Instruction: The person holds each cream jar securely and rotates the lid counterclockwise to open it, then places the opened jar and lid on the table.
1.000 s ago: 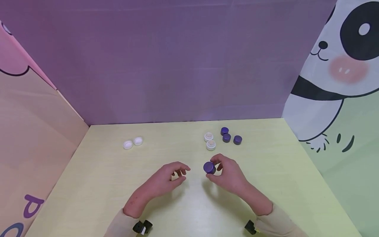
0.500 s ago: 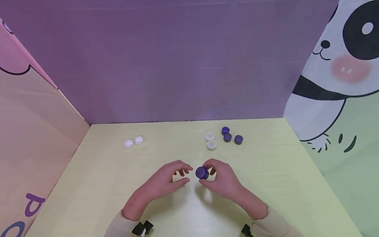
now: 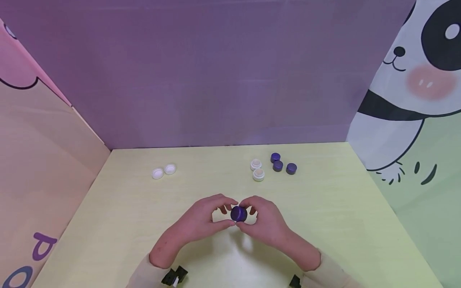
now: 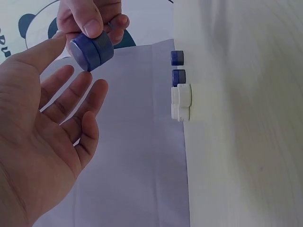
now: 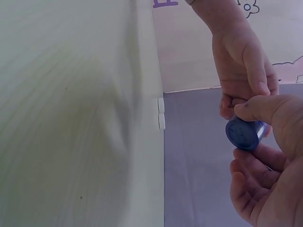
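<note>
A small purple cosmetic jar (image 3: 239,214) with a lid is held up above the table between both hands. My right hand (image 3: 264,220) pinches it between thumb and fingers. In the left wrist view the jar (image 4: 92,49) is tilted, its round end facing my left palm. My left hand (image 3: 205,216) reaches in from the other side, fingers spread and relaxed, with thumb and fingertips right at the jar's edge. From the right wrist, the flat round end of the jar (image 5: 244,134) shows below my right thumb, which partly covers it.
Two white open jars (image 3: 258,175) stand on the table (image 3: 151,224) behind the hands. Several purple jars (image 3: 291,169) sit just right of them. Two white round lids (image 3: 157,173) lie at the back left. A purple cloth wall (image 3: 216,80) rises behind the table.
My right hand has carried the purple jar left and slightly toward me, up to my left hand. My left hand has shifted slightly right, its fingertips now at the jar.
</note>
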Action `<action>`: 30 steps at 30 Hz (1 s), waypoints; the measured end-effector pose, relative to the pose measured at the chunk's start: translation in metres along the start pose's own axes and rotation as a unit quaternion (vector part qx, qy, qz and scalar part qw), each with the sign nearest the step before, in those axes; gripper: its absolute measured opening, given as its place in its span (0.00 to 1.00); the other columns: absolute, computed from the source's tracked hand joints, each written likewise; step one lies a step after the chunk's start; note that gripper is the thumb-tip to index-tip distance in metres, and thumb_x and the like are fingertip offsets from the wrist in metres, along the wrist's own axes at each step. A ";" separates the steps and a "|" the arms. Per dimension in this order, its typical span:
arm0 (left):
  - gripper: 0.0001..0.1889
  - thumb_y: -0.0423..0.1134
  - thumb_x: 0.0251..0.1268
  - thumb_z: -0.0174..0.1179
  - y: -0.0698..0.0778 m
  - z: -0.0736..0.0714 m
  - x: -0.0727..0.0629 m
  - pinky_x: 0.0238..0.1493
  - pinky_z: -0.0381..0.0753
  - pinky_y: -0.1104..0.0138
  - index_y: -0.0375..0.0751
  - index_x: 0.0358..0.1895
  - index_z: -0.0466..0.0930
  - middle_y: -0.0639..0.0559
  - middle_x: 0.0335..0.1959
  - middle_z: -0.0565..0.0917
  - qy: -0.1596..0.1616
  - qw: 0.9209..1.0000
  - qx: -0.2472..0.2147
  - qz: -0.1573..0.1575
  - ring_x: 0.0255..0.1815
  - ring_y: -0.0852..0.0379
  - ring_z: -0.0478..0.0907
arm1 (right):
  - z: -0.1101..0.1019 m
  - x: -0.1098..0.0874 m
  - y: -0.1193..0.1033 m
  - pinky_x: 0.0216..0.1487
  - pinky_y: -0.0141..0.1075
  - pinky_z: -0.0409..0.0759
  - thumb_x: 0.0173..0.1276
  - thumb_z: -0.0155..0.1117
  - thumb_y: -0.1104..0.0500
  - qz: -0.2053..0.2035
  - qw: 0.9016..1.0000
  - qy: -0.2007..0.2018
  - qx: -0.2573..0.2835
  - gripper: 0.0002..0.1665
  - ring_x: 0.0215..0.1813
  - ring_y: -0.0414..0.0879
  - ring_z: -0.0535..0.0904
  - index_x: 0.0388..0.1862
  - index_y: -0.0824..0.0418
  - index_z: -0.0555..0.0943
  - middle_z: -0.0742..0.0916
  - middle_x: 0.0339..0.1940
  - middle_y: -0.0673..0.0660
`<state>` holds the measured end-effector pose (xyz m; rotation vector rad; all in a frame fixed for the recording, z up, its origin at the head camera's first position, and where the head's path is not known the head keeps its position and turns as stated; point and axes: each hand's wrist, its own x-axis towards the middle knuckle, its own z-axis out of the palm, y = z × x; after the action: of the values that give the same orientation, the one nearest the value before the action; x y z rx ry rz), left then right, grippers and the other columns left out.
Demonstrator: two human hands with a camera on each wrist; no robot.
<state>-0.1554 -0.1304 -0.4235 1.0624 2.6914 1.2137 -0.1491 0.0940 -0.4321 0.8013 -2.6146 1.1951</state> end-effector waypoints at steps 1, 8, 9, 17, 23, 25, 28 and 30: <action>0.21 0.47 0.58 0.71 0.000 0.000 0.000 0.42 0.76 0.68 0.62 0.55 0.78 0.72 0.44 0.78 0.002 1.000 0.006 0.006 0.42 0.61 0.77 | 0.000 0.000 0.000 0.35 0.31 0.77 0.47 0.80 0.57 0.000 1.000 -0.001 -0.002 0.22 0.34 0.41 0.78 0.41 0.55 0.83 0.84 0.34 0.42; 0.21 0.44 0.55 0.73 0.001 -0.003 0.002 0.46 0.76 0.70 0.59 0.52 0.81 0.70 0.42 0.78 0.010 0.999 0.035 0.037 0.42 0.67 0.76 | 0.001 0.001 -0.003 0.35 0.30 0.77 0.47 0.81 0.56 0.004 1.000 -0.003 -0.011 0.21 0.34 0.41 0.79 0.42 0.54 0.84 0.84 0.34 0.41; 0.21 0.43 0.55 0.73 0.001 -0.003 0.002 0.45 0.76 0.70 0.59 0.52 0.81 0.70 0.42 0.79 0.010 0.998 0.039 0.039 0.42 0.67 0.76 | 0.001 0.001 -0.004 0.35 0.30 0.77 0.48 0.81 0.55 0.004 1.000 -0.003 -0.010 0.21 0.34 0.41 0.79 0.42 0.54 0.84 0.84 0.33 0.41; 0.20 0.40 0.59 0.69 0.002 -0.002 0.002 0.45 0.76 0.69 0.54 0.54 0.77 0.68 0.44 0.78 -0.001 0.996 0.079 0.045 0.41 0.65 0.77 | 0.004 0.002 -0.004 0.34 0.31 0.77 0.47 0.81 0.57 0.004 1.000 0.010 0.008 0.22 0.34 0.42 0.79 0.43 0.52 0.85 0.85 0.35 0.40; 0.19 0.39 0.63 0.66 0.003 0.000 0.000 0.43 0.76 0.68 0.51 0.55 0.72 0.67 0.46 0.77 -0.015 0.997 0.078 0.010 0.41 0.61 0.77 | 0.005 0.003 -0.002 0.38 0.36 0.79 0.50 0.79 0.59 0.011 0.999 0.000 0.043 0.21 0.35 0.41 0.79 0.44 0.53 0.84 0.85 0.37 0.40; 0.18 0.39 0.65 0.64 0.004 0.001 -0.001 0.41 0.76 0.67 0.50 0.55 0.70 0.65 0.45 0.77 -0.021 0.997 0.077 -0.004 0.40 0.59 0.77 | 0.006 0.004 -0.002 0.39 0.35 0.79 0.51 0.79 0.60 0.012 0.999 -0.003 0.053 0.19 0.36 0.39 0.79 0.43 0.53 0.84 0.85 0.36 0.39; 0.17 0.42 0.68 0.62 0.006 0.001 -0.001 0.38 0.75 0.68 0.49 0.56 0.69 0.64 0.42 0.77 -0.032 0.997 0.070 -0.024 0.38 0.59 0.76 | 0.005 0.005 -0.003 0.39 0.34 0.79 0.51 0.79 0.59 0.014 0.998 -0.005 0.057 0.18 0.35 0.35 0.79 0.42 0.53 0.84 0.85 0.34 0.38; 0.17 0.43 0.69 0.61 0.006 0.001 -0.001 0.36 0.75 0.68 0.50 0.56 0.69 0.64 0.41 0.77 -0.036 0.997 0.066 -0.032 0.37 0.60 0.75 | 0.005 0.005 -0.003 0.38 0.34 0.78 0.51 0.79 0.57 0.011 0.999 -0.001 0.051 0.17 0.35 0.35 0.79 0.41 0.52 0.84 0.85 0.33 0.38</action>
<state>-0.1506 -0.1273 -0.4204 1.0027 2.7607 0.9808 -0.1519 0.0865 -0.4317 0.7928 -2.5898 1.3429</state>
